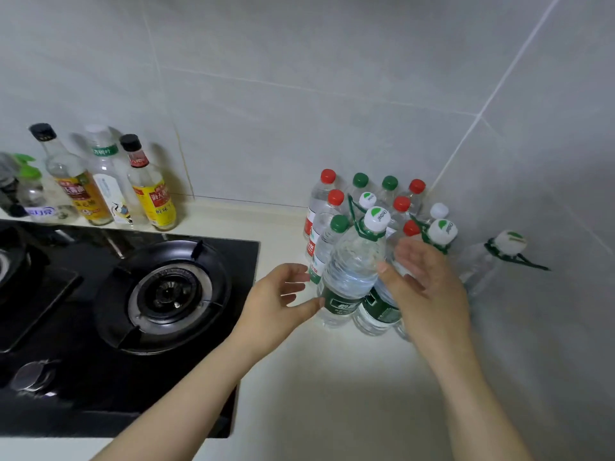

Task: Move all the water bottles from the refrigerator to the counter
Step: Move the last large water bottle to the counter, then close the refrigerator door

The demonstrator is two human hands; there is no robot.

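White-capped water bottle (352, 274) upright on counter (332, 377), front of bottle cluster (401, 204) in corner. My left hand (279, 301) loose, thumb at label. Right hand (422, 284) spread, thumb touching side, no grip.

This is a kitchen in a home. A black gas stove (233, 261) with a round burner (169, 292) and 1 knob (31, 377) sits in the pale counter (316, 394). 3 tall sauce bottles (106, 181) stand at the counter's back edge by the grey tiled wall (299, 94). Water bottles (352, 271) crowd its back right corner.
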